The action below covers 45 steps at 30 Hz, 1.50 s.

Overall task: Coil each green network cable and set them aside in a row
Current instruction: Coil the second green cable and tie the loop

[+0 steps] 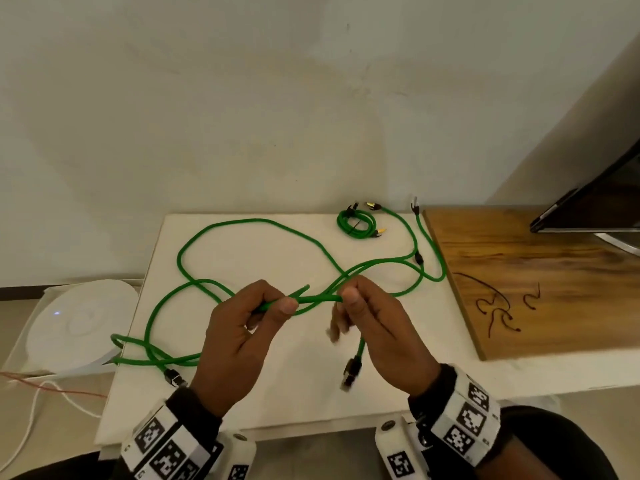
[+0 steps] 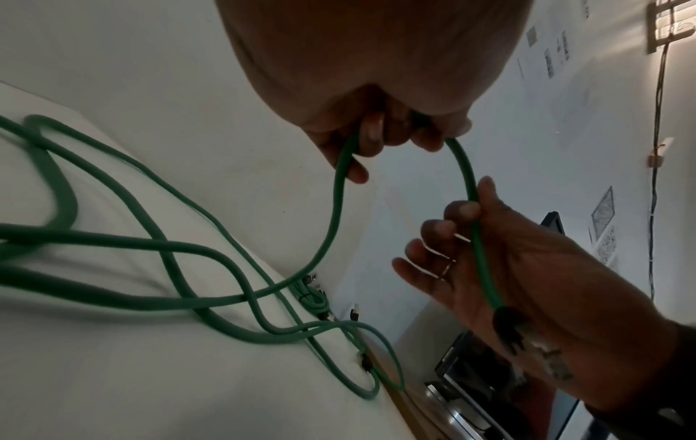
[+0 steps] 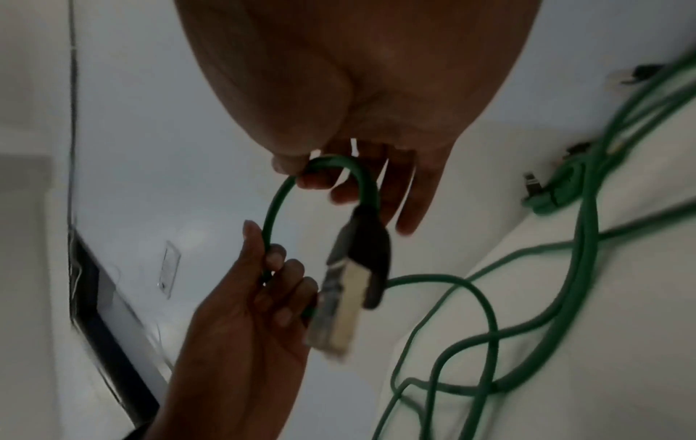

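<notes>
Over the white table (image 1: 277, 393) both hands hold one green network cable (image 1: 318, 299) a short span apart. My left hand (image 1: 280, 303) pinches it between thumb and curled fingers (image 2: 371, 140). My right hand (image 1: 346, 299) pinches it near the end, the other fingers loosely spread (image 3: 408, 205). The cable bends over the right fingers and its black plug (image 1: 351, 372) dangles below, blurred in the right wrist view (image 3: 350, 285). The remaining length trails in loose loops (image 1: 221, 230) across the table. A small coiled green cable (image 1: 356, 225) lies at the back.
Another loose green cable (image 1: 433, 251) runs along the table's right edge, crossing the first. A wooden board (image 1: 554, 271) with thin dark wire ties (image 1: 498, 306) adjoins on the right, under a dark screen (image 1: 606, 202). A white round device (image 1: 79, 323) sits lower left.
</notes>
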### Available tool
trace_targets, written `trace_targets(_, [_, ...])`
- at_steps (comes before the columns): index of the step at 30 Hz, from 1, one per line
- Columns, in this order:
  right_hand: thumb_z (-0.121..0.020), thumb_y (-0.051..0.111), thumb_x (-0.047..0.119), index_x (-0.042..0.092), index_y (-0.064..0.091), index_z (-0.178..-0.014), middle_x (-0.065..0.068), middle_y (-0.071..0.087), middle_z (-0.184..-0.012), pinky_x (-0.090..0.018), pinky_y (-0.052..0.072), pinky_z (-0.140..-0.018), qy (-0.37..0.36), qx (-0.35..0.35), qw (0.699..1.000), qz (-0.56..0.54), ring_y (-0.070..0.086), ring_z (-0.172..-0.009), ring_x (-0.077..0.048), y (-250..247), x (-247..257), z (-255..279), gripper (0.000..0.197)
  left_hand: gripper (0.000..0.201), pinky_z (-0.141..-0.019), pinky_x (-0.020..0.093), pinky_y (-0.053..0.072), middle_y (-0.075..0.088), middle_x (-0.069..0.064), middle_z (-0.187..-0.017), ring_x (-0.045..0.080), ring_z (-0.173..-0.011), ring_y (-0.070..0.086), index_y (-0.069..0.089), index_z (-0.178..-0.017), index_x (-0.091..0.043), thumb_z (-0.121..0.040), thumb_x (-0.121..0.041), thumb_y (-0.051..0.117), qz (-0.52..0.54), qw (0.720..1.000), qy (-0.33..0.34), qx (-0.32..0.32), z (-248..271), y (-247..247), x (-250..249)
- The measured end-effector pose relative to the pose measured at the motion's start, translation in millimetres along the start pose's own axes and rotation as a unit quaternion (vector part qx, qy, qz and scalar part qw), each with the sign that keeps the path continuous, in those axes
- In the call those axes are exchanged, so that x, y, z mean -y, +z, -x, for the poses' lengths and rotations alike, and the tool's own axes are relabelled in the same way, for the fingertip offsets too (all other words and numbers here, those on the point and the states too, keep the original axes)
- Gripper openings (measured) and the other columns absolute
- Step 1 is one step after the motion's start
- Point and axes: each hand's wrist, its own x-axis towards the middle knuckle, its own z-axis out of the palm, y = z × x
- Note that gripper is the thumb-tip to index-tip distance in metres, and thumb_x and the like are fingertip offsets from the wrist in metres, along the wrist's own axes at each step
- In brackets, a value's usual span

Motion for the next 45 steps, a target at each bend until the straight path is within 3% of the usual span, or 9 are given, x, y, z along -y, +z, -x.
trace_targets(2, [-0.106, 0.047, 0.045, 0.017, 0.058, -0.083, -0.002, 0.045, -0.065, -0.029, 0.043, -0.056, 0.06, 0.036, 0.996, -0.062, 0.045, -0.054, -0.019, -1, 3, -2, 0.037, 0.022, -0.059, 0.017, 0.038, 0.058, -0.012, -0.068, 0.007, -0.059, 0.049, 0.063, -0.079, -0.027, -0.096, -0.04, 0.058, -0.007, 0.999, 0.013, -0.035, -3, -4, 1])
trace_targets(6, [-0.101, 0.046, 0.058, 0.015, 0.062, -0.074, -0.001, 0.032, -0.063, -0.03, 0.026, -0.054, 0.17, 0.094, 0.979, -0.058, 0.026, -0.057, -0.015, -8, 5, -7, 0.053, 0.018, -0.059, 0.031, 0.047, 0.061, -0.008, -0.07, 0.016, -0.064, 0.057, 0.066, -0.082, -0.025, -0.095, -0.039, 0.063, -0.083, 0.991, 0.044, -0.099, -7, -11, 6])
trace_targets(10, [-0.095, 0.058, 0.057, 0.015, 0.066, -0.07, -0.004, 0.029, -0.057, -0.023, 0.024, -0.047, 0.194, 0.11, 0.974, -0.047, 0.021, -0.051, -0.016, -6, 13, -9, 0.05, 0.031, -0.062, 0.035, 0.037, 0.056, -0.013, -0.069, 0.011, -0.063, 0.046, 0.071, -0.083, -0.02, -0.097, -0.046, 0.061, -0.168, 0.975, 0.058, -0.135, -5, -5, 9])
trace_targets(14, [-0.095, 0.062, 0.055, 0.008, 0.062, -0.063, 0.003, 0.034, -0.048, -0.025, 0.02, -0.047, 0.24, 0.206, 0.942, -0.112, 0.022, -0.046, -0.014, 13, 24, 4, 0.057, 0.009, -0.066, 0.029, 0.037, 0.057, -0.023, -0.075, 0.009, -0.066, 0.049, 0.069, -0.089, -0.03, -0.096, -0.027, 0.065, -0.167, 0.973, 0.058, -0.148, -6, -6, 9])
trace_targets(19, [-0.095, 0.061, 0.042, 0.023, 0.027, -0.055, 0.007, 0.021, -0.046, -0.026, 0.01, -0.045, 0.282, 0.238, 0.859, -0.356, 0.012, -0.044, -0.012, 12, 27, 9, 0.056, 0.029, -0.056, 0.04, 0.043, 0.062, -0.011, -0.067, 0.016, -0.061, 0.055, 0.07, -0.087, -0.026, -0.1, -0.046, 0.055, -0.166, 0.983, 0.021, -0.076, -9, -8, 20])
trace_targets(23, [-0.093, 0.065, 0.032, 0.027, 0.028, -0.054, 0.007, 0.016, -0.045, -0.028, 0.007, -0.043, 0.238, 0.169, 0.794, -0.534, 0.011, -0.042, -0.013, -9, 24, 0, 0.054, 0.042, -0.062, 0.038, 0.041, 0.053, -0.015, -0.064, 0.009, -0.063, 0.053, 0.062, -0.083, -0.027, -0.108, -0.047, 0.036, -0.229, 0.972, 0.037, 0.027, -8, -7, 31])
trace_targets(31, [-0.11, 0.036, 0.037, 0.025, 0.034, -0.063, 0.006, 0.023, -0.052, -0.028, 0.018, -0.049, 0.11, 0.095, 0.724, -0.675, 0.017, -0.048, -0.013, -21, 27, -7, 0.048, 0.045, -0.081, 0.037, 0.038, 0.048, -0.01, -0.072, 0.012, -0.07, 0.045, 0.052, -0.091, -0.033, -0.112, -0.051, 0.016, -0.359, 0.906, 0.073, 0.212, 9, 29, 24])
trace_targets(41, [-0.109, 0.037, 0.037, 0.015, 0.057, -0.077, 0.005, 0.042, -0.06, -0.023, 0.043, -0.057, 0.067, -0.158, 0.775, -0.608, 0.039, -0.055, -0.01, -22, 0, -23, 0.043, 0.043, -0.076, 0.033, 0.044, 0.064, -0.013, -0.088, 0.009, -0.072, 0.053, 0.062, -0.114, -0.031, -0.113, -0.046, 0.022, -0.331, 0.897, 0.144, 0.253, 16, 38, 17])
trace_targets(45, [-0.103, 0.047, 0.032, 0.008, 0.065, -0.112, 0.0, 0.056, -0.074, -0.023, 0.053, -0.067, 0.08, -0.214, 0.812, -0.537, 0.057, -0.069, -0.011, -19, -8, -25, 0.032, 0.032, -0.067, 0.033, 0.045, 0.063, -0.01, -0.081, 0.013, -0.067, 0.054, 0.063, -0.125, -0.025, -0.11, -0.039, 0.039, -0.351, 0.886, 0.202, 0.224, 17, 40, 21])
